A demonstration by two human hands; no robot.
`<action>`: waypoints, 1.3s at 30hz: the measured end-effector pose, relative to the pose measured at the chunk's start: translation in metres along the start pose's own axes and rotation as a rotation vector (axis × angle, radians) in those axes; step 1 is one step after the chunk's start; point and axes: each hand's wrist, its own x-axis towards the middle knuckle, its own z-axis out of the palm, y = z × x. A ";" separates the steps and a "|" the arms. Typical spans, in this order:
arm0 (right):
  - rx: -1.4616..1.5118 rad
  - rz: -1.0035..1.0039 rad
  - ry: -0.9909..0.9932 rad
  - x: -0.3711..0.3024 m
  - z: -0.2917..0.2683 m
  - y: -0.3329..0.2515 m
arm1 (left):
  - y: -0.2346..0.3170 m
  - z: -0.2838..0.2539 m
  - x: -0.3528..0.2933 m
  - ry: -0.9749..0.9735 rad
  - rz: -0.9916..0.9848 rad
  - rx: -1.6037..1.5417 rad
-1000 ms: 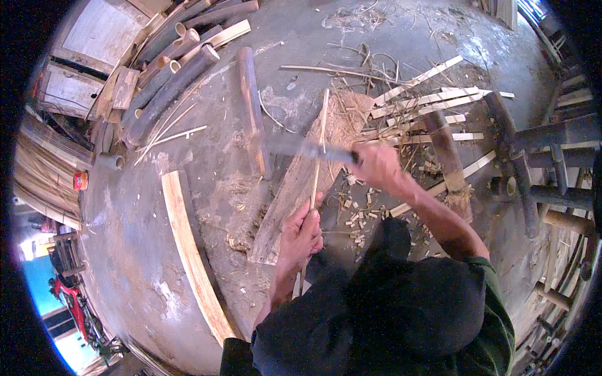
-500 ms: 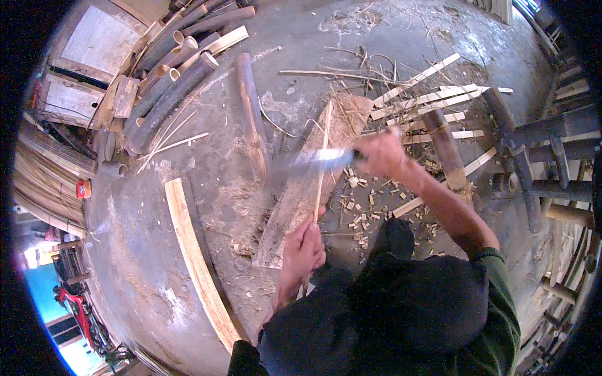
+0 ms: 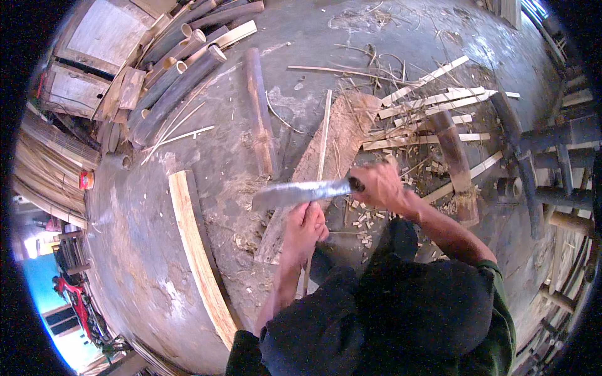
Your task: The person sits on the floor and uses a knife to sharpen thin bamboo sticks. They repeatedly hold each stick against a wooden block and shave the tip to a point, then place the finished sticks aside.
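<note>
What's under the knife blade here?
From above, the knife blade crosses a pale strip, gripped by the left hand, and the wooden plank. The stretches it covers are hidden; whether it touches the strip can't be told.

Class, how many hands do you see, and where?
2: the left hand, just below the picture's middle, grips a slim bamboo strip; the right hand, farther right, grips a machete.

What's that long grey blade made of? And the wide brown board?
The long grey blade looks like shiny metal: it gleams, though blurred. The wide brown board seems rough, bare wood: its surface looks scuffed and dull.
</note>
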 end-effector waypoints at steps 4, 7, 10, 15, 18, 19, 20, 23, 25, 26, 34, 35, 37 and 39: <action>-0.067 0.394 0.248 0.034 0.000 0.065 | -0.006 0.001 -0.033 -0.019 0.069 0.041; 0.013 0.421 0.321 0.040 -0.024 0.085 | -0.016 -0.002 -0.036 -0.008 0.124 0.065; -0.037 0.324 0.190 0.032 -0.022 0.029 | -0.018 -0.003 -0.021 0.070 0.080 0.001; 0.009 -0.013 0.101 0.007 0.020 0.006 | -0.013 -0.005 -0.007 0.045 0.071 0.062; -0.070 0.290 0.144 0.033 0.010 0.033 | 0.000 0.003 -0.024 0.053 0.085 0.055; -0.024 0.408 0.176 0.042 0.004 0.057 | -0.001 0.003 -0.035 0.040 0.068 0.058; 0.015 0.529 0.209 0.042 -0.007 0.088 | -0.001 0.003 -0.044 0.021 0.050 0.058; -0.080 0.657 0.256 0.033 -0.024 0.130 | 0.004 0.001 -0.049 0.049 0.008 -0.038; -0.060 0.446 0.348 0.021 -0.011 0.099 | -0.008 -0.009 -0.035 -0.006 0.028 -0.076; -0.015 0.428 0.220 0.025 -0.018 0.065 | -0.006 -0.012 -0.020 -0.055 0.052 -0.090; 0.017 0.100 -0.019 0.010 0.006 -0.001 | -0.008 -0.005 0.003 0.076 0.091 0.246; -0.013 0.095 0.011 0.017 0.010 0.015 | -0.005 -0.001 -0.005 0.095 0.093 0.254; -0.068 0.442 0.147 0.039 0.008 0.062 | -0.001 0.003 -0.025 0.062 0.093 0.247; 0.045 0.529 0.258 0.044 -0.024 0.097 | 0.000 0.006 -0.039 -0.021 0.112 0.204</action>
